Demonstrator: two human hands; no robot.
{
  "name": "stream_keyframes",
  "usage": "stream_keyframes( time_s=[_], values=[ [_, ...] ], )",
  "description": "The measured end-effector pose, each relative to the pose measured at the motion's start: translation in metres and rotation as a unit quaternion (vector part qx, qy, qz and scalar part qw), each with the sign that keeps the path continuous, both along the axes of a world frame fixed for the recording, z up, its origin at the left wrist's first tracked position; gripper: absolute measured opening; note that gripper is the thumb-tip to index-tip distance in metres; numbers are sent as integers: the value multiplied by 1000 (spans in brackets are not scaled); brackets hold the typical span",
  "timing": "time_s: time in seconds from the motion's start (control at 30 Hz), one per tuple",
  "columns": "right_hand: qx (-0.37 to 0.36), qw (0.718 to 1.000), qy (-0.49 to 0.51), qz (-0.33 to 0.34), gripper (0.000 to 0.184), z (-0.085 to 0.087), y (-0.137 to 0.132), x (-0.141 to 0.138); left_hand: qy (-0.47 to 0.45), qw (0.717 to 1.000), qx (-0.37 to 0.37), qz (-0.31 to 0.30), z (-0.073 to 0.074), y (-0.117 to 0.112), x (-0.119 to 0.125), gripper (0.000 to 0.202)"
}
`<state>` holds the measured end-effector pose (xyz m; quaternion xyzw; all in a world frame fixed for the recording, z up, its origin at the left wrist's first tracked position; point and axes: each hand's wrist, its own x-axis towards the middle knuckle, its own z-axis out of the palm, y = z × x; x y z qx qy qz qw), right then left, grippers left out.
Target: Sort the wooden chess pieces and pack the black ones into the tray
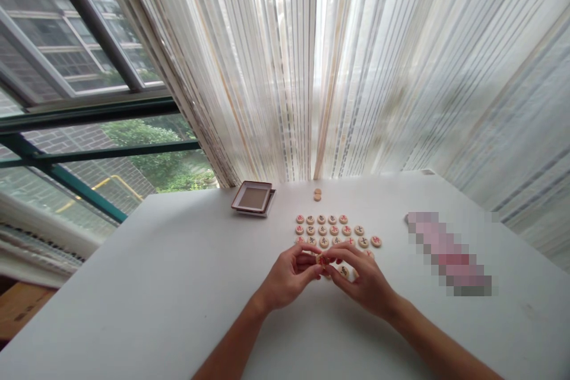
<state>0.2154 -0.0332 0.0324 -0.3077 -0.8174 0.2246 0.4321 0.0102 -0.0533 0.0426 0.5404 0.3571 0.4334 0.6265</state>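
My left hand (287,276) and my right hand (367,279) meet near the front of several round wooden Chinese chess pieces. Between the fingertips of both hands is a chess piece (321,259) with a red character, raised and tilted towards me. Rows of pieces with red or black characters, such as a red-marked piece (333,230), lie flat just beyond my hands. Under my right hand sits a black-marked piece (343,271). My fingers partly cover the nearest pieces.
Two plain-faced pieces (317,195) lie farther back on the white table (178,285). An open box with a brown rim (252,197) stands at the back left. To the right lies a long pinkish blurred-out object (449,255). Striped curtains (294,71) hang behind the table.
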Motion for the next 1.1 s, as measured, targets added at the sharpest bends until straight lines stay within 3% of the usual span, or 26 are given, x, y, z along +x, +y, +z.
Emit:
stream_keyframes(
  time_s=[0.47, 0.87, 1.03, 1.1],
  values=[
    [-25, 998, 20, 57, 15, -6, -1, -5, 29, 1000, 4, -5, -8, 5, -8, 30],
    [-9, 998, 4, 54, 14, -8, -5, -7, 46, 999, 3, -4, -5, 1, -5, 27],
    [12, 997, -29, 72, 19, -4, -11, -9, 73, 991, -36, -102, 7, 6, -34, 27],
    [15, 994, -56, 88, 25, -2, -16, -10, 97, 990, -37, -97, 11, 11, -54, 26]
  ],
)
